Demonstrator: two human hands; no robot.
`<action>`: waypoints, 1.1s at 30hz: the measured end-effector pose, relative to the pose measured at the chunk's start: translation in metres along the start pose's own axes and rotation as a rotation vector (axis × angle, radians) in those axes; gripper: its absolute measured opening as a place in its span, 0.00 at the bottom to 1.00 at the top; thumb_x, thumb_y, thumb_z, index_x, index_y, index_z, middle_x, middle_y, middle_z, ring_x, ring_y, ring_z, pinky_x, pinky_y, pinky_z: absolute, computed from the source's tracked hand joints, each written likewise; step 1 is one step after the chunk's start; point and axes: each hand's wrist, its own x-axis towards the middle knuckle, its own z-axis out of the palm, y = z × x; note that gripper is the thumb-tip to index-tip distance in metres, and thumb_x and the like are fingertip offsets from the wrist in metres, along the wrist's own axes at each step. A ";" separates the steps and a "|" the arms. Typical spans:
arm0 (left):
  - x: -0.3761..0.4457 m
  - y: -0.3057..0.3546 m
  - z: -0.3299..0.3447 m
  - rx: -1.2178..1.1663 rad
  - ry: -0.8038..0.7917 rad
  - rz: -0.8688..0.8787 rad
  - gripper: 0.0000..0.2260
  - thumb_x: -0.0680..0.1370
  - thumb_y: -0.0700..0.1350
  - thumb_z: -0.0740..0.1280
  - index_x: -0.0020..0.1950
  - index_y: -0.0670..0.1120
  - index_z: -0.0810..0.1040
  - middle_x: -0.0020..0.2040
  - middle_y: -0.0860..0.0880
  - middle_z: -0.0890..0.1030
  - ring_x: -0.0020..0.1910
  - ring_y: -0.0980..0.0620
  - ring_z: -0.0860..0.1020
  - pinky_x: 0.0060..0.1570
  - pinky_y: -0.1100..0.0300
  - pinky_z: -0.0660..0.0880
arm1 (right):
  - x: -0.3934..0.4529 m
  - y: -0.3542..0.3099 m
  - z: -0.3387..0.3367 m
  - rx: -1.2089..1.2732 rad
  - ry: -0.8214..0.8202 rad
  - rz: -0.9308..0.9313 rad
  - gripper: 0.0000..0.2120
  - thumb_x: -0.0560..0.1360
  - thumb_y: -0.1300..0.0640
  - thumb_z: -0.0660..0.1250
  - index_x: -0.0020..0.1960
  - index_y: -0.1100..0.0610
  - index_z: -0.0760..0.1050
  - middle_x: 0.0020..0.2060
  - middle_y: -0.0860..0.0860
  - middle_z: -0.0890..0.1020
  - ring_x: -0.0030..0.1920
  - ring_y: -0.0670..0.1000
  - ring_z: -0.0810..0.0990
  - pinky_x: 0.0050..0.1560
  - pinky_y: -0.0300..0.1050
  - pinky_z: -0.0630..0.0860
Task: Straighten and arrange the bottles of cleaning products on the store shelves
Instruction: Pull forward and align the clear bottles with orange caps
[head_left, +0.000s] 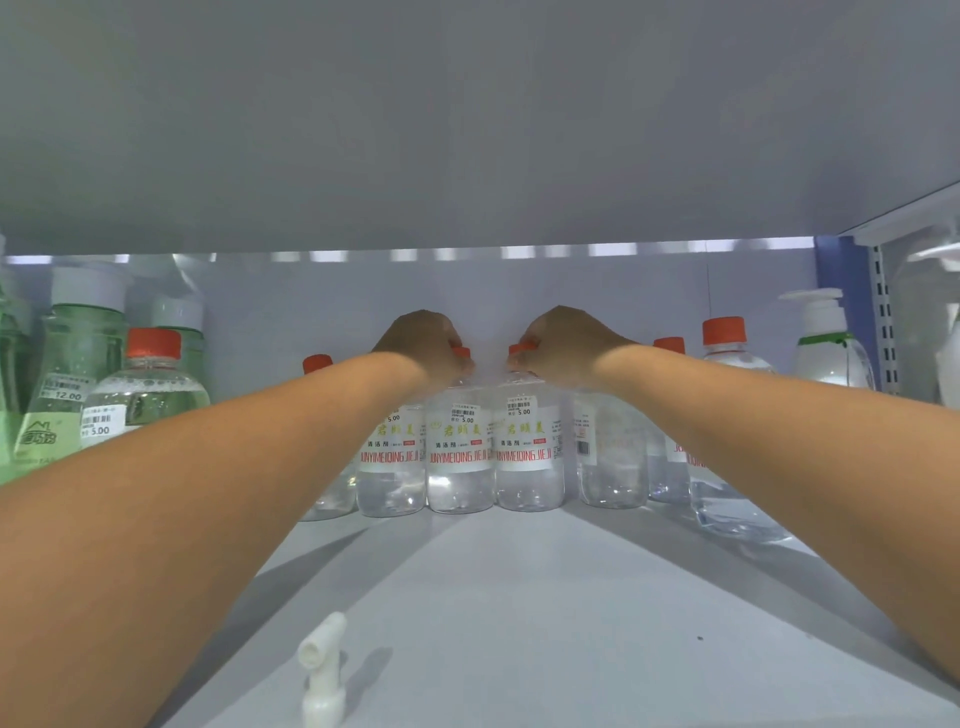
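Head view: both arms reach deep into a pale grey store shelf (519, 597), under the shelf board above. Row of clear plastic bottles with red caps and white labels (460, 457) stands at the back edge of the shelf, packed shoulder to shoulder, most labels facing out. Probably being squared up as a block, hence both hands on neighbouring caps.

Left hand (421, 340) curls over the red cap of the centre-left bottle, fingers wrapped around the cap. Right hand (563, 340) grips the cap of the clear bottle next to it (530, 457) the same way. Top grip suits twisting labels forward or sliding without tipping.

Back left corner: green-tinted bottles with white caps (78, 353). Back right corner: white pump bottle (826, 343). Front edge: loose white plastic nozzle piece (322, 670), lying apart from everything.
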 end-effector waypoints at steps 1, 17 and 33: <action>0.000 0.000 -0.001 -0.005 0.000 -0.001 0.12 0.79 0.46 0.71 0.61 0.45 0.82 0.57 0.48 0.82 0.53 0.48 0.77 0.53 0.58 0.73 | 0.001 0.000 0.001 0.008 0.008 0.004 0.16 0.81 0.51 0.66 0.49 0.65 0.81 0.42 0.57 0.81 0.42 0.54 0.78 0.39 0.41 0.70; -0.002 -0.004 -0.018 -0.055 -0.055 0.021 0.19 0.80 0.54 0.69 0.70 0.50 0.75 0.64 0.52 0.79 0.59 0.49 0.77 0.58 0.58 0.72 | -0.005 -0.001 0.005 -0.053 0.017 0.024 0.18 0.82 0.47 0.65 0.60 0.60 0.80 0.57 0.56 0.83 0.55 0.56 0.81 0.52 0.46 0.76; -0.090 0.022 -0.048 -0.360 -0.380 0.110 0.17 0.77 0.57 0.73 0.61 0.50 0.80 0.56 0.51 0.85 0.49 0.55 0.86 0.55 0.55 0.83 | -0.147 0.021 -0.084 -0.105 -0.088 0.499 0.27 0.77 0.40 0.72 0.66 0.57 0.70 0.69 0.56 0.75 0.41 0.59 0.88 0.39 0.53 0.85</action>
